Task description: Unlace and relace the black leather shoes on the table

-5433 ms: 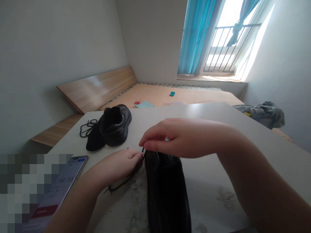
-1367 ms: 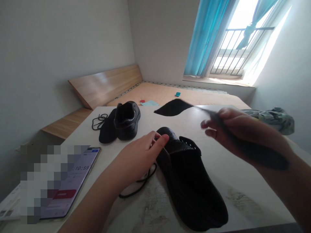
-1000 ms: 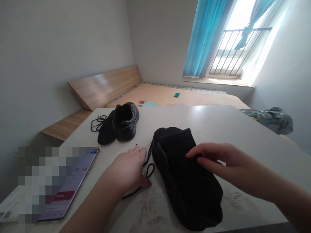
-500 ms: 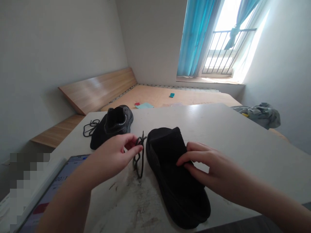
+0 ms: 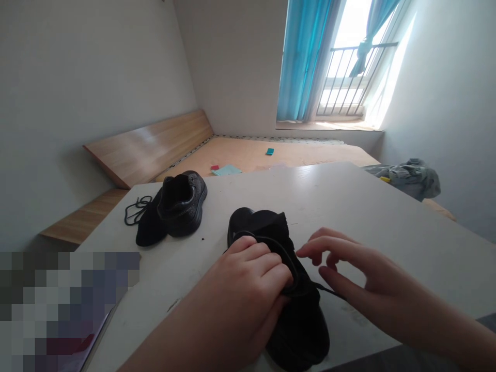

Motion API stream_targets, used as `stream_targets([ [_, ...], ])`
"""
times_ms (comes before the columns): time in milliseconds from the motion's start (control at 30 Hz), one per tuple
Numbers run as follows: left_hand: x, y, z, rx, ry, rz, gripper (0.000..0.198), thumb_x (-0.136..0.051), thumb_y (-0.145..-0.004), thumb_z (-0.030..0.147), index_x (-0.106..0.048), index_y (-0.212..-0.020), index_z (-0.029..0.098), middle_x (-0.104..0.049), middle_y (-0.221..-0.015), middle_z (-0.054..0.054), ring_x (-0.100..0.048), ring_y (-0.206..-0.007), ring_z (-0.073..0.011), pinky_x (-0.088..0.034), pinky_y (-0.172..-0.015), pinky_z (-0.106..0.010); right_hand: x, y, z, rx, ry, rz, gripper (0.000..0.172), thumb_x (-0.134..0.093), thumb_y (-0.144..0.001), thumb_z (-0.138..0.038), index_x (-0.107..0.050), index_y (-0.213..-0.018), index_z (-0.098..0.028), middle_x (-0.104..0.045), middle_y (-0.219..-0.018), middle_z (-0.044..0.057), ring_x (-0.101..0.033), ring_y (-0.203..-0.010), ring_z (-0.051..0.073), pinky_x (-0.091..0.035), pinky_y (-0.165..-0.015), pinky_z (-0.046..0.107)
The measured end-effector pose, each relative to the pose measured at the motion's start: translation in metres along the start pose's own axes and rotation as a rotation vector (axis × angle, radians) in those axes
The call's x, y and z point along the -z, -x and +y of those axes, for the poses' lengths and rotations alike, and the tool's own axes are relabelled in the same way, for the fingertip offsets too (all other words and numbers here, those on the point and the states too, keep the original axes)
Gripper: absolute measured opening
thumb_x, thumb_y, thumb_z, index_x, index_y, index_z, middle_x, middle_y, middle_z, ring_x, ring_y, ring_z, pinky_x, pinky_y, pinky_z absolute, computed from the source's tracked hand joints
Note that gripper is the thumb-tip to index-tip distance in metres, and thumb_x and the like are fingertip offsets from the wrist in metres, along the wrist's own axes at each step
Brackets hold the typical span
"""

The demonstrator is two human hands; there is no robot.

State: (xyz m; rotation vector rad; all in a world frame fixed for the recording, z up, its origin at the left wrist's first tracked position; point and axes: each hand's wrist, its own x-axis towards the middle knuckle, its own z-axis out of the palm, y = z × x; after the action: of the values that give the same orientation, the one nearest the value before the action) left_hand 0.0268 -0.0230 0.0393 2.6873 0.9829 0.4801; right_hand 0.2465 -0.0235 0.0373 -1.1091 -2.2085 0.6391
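A black shoe (image 5: 306, 330) lies lengthwise on the white table in front of me, its tongue (image 5: 267, 222) folded toward the far end. My left hand (image 5: 248, 289) is over the middle of the shoe, its fingers curled round a dark shoelace (image 5: 294, 268) that loops past the knuckles. My fingertips there are partly hidden. To the right of the shoe, my right hand (image 5: 337, 263) hovers with thumb and fingers apart and nothing between them. One lace end runs out from the shoe toward the right thumb.
A second black shoe (image 5: 182, 206) stands at the table's far left, with a loose lace (image 5: 137, 209) beside it. A phone, mostly blurred out, lies at the lower left. Behind the white table (image 5: 372, 217) are a bed (image 5: 302, 152) and bunched grey clothes (image 5: 414, 178).
My left hand has moved right, bringing the lace from beside the shoe to over it. My right hand has let go of the shoe's tongue and opened.
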Motion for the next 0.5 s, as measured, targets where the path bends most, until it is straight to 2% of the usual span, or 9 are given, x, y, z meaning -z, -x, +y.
stream_targets([
  [133, 0.011, 0.0, 0.001, 0.03, 0.04, -0.026, 0.01, -0.051, -0.089, 0.017, -0.061, -0.091, 0.02, -0.064, -0.099, -0.001, -0.053, -0.094, -0.0185, -0.036, -0.092, -0.036, 0.001, 0.014, -0.004, 0.242, 0.165, 0.002, 0.041, -0.059, -0.086, -0.026, -0.054, -0.127, -0.028, -0.063, -0.122, 0.006, -0.061, -0.113, 0.019, -0.054, -0.09, 0.026],
  [200, 0.014, 0.001, 0.003, 0.036, 0.084, -0.028, 0.014, -0.052, -0.088, 0.016, -0.063, -0.094, 0.021, -0.065, -0.104, -0.001, -0.054, -0.098, -0.0172, -0.036, -0.097, -0.034, -0.006, 0.016, -0.005, 0.362, 0.223, 0.005, 0.046, -0.061, -0.086, -0.039, -0.056, -0.128, -0.024, -0.064, -0.124, 0.009, -0.059, -0.118, 0.022, -0.053, -0.094, 0.029],
  [267, 0.016, 0.003, 0.005, 0.04, 0.122, -0.039, 0.014, -0.056, -0.084, 0.016, -0.065, -0.093, 0.022, -0.068, -0.104, 0.0, -0.056, -0.102, -0.0168, -0.036, -0.101, -0.032, -0.015, 0.016, -0.006, 0.432, 0.285, 0.038, 0.044, -0.056, -0.088, -0.049, -0.061, -0.122, -0.022, -0.067, -0.12, 0.009, -0.061, -0.116, 0.023, -0.054, -0.094, 0.03],
  [400, 0.017, 0.014, 0.006, 0.0, 0.112, 0.019, 0.021, -0.068, -0.076, 0.026, -0.069, -0.097, 0.024, -0.07, -0.113, -0.001, -0.055, -0.116, -0.0225, -0.032, -0.112, -0.036, -0.027, 0.018, -0.011, 0.381, 0.44, -0.012, 0.034, -0.057, -0.089, -0.046, -0.065, -0.111, -0.021, -0.072, -0.106, 0.006, -0.063, -0.111, 0.023, -0.056, -0.09, 0.031],
  [500, 0.017, 0.027, 0.002, 0.047, 0.066, 0.148, 0.025, -0.062, -0.081, 0.028, -0.069, -0.105, 0.028, -0.067, -0.121, 0.0, -0.052, -0.122, -0.0236, -0.032, -0.113, -0.041, -0.037, 0.023, -0.013, 0.335, 0.498, 0.027, 0.032, -0.059, -0.088, -0.04, -0.062, -0.111, -0.019, -0.073, -0.099, 0.005, -0.063, -0.113, 0.026, -0.058, -0.086, 0.034],
])
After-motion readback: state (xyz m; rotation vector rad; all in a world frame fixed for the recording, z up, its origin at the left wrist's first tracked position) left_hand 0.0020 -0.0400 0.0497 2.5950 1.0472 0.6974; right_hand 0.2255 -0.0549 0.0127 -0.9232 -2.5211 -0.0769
